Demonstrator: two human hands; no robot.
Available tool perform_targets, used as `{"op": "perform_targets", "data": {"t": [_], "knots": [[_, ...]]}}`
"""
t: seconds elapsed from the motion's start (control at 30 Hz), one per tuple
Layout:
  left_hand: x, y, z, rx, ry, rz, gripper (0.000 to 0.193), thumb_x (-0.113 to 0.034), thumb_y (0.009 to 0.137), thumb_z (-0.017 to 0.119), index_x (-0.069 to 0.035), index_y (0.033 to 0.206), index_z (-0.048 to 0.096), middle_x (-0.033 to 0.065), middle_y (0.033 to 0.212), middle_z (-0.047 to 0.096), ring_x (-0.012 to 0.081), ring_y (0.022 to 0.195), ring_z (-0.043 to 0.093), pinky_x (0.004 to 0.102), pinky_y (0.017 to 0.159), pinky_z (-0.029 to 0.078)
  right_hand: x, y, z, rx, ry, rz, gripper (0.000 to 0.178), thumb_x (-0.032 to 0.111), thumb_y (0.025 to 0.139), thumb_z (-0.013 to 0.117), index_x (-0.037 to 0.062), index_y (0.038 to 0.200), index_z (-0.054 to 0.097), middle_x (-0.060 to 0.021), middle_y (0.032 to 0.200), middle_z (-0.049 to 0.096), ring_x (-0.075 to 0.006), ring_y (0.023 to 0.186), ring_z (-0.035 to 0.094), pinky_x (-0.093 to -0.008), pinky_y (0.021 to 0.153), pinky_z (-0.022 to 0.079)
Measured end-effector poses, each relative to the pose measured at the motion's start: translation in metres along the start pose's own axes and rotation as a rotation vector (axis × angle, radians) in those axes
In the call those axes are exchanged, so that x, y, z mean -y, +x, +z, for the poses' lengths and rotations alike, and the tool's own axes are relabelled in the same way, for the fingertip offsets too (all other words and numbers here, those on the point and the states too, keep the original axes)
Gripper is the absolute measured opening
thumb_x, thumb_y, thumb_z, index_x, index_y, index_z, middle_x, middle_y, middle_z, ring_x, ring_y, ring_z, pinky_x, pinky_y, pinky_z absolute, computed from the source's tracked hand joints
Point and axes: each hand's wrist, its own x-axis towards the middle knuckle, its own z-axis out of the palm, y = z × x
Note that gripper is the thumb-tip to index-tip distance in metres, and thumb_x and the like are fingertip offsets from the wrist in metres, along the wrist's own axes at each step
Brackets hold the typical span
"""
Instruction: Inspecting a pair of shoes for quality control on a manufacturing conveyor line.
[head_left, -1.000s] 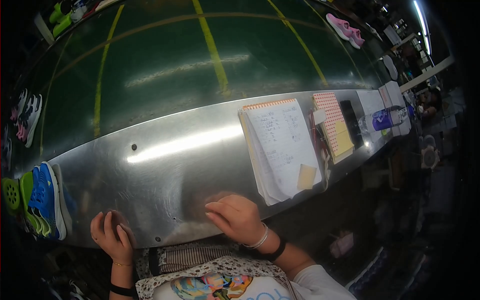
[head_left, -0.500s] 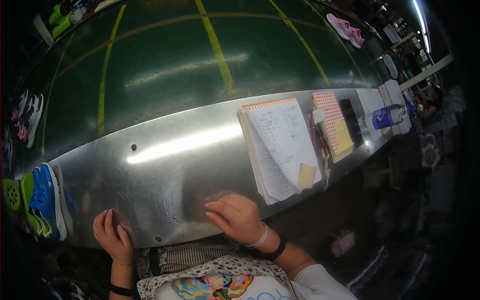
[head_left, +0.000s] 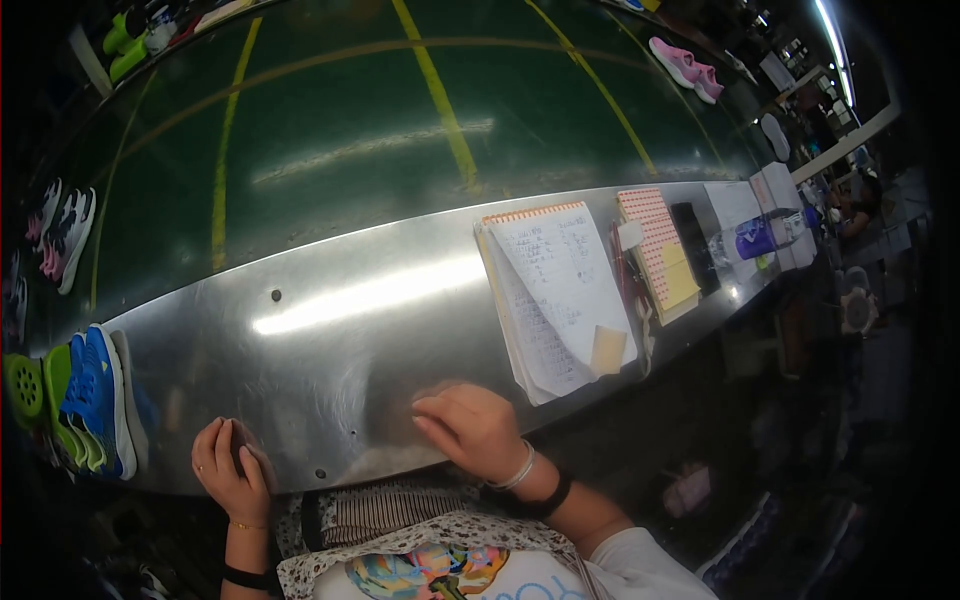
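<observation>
My left hand [head_left: 232, 468] rests at the near edge of a metal table [head_left: 330, 385], its fingers loosely bent, the thumb apart and nothing held. To its left a pair of blue sports shoes [head_left: 98, 395] stands beside lime-green clogs [head_left: 24, 385]. Near the table's front edge is my right hand [head_left: 468, 425], its fingers half curled with the thumb standing off; no object shows in it. A spiral notebook [head_left: 555, 290] with handwritten pages lies beyond and to the right of that hand, apart from it. A small beige piece [head_left: 608, 350] lies on its lower corner.
Further right are a red-dotted pad [head_left: 645, 220] with yellow notes [head_left: 680, 275], a dark flat object [head_left: 695, 245] and a bottle with a purple label [head_left: 762, 236]. Behind the table runs a green surface [head_left: 340, 110] with yellow lines, carrying pink shoes [head_left: 686, 70] and dark-and-white shoes [head_left: 68, 240].
The view has shifted slightly, so the shoes and table sit a little differently in the picture. Both hands keep nearly the same pose and place on the table.
</observation>
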Motion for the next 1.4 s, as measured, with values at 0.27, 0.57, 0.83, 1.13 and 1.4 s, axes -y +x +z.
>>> {"op": "perform_targets", "data": {"t": [0.27,0.57,0.83,1.13,1.4], "knots": [[-0.002,-0.001,0.001,-0.025,-0.011,-0.006,0.032,-0.012,0.078,0.052,0.001,0.106,0.060,0.0134,0.114,0.056,0.0313,0.109,0.050,0.0426,0.095,0.035,0.004,-0.004,-0.001,0.044,-0.048,0.068,0.011,0.009,0.075,0.068,0.0065,0.086,0.064,-0.0083,0.079,0.064,-0.0248,0.075,0.063,-0.0328,0.066,0.051],[0.001,0.003,0.001,-0.072,-0.003,-0.009,0.032,-0.011,0.075,0.054,-0.001,0.104,0.061,0.0120,0.112,0.057,0.0298,0.107,0.051,0.0426,0.094,0.036,0.004,0.001,0.005,-0.080,-0.060,-0.006,0.010,0.012,0.078,0.066,0.0071,0.085,0.062,-0.0072,0.069,0.059,-0.0239,0.062,0.058,-0.0327,0.056,0.046],[-0.007,0.005,-0.002,-0.106,-0.060,-0.021,0.030,-0.011,0.070,0.059,-0.005,0.099,0.063,0.0090,0.106,0.058,0.0278,0.104,0.052,0.0423,0.091,0.037,0.010,0.000,0.007,-0.079,-0.128,0.054,0.005,0.008,0.077,0.066,0.0052,0.080,0.064,-0.0076,0.069,0.061,-0.0243,0.061,0.059,-0.0326,0.055,0.046],[-0.005,0.000,-0.005,-0.138,-0.129,-0.052,0.027,-0.013,0.070,0.063,-0.008,0.096,0.065,0.0075,0.104,0.059,0.0263,0.101,0.053,0.0399,0.088,0.038,0.017,-0.005,0.010,-0.092,-0.215,0.079,0.002,0.005,0.076,0.064,0.0037,0.077,0.062,-0.0101,0.068,0.058,-0.0259,0.059,0.056,-0.0334,0.055,0.044],[0.047,0.059,-0.085,0.226,-0.407,0.187,0.036,-0.022,0.077,0.065,-0.010,0.110,0.059,0.0118,0.118,0.052,0.0291,0.110,0.050,0.0426,0.092,0.037,0.000,-0.002,0.013,-0.092,-0.145,0.208,0.003,0.006,0.077,0.063,0.0039,0.077,0.063,-0.0096,0.070,0.058,-0.0261,0.059,0.056,-0.0336,0.055,0.044]]}}
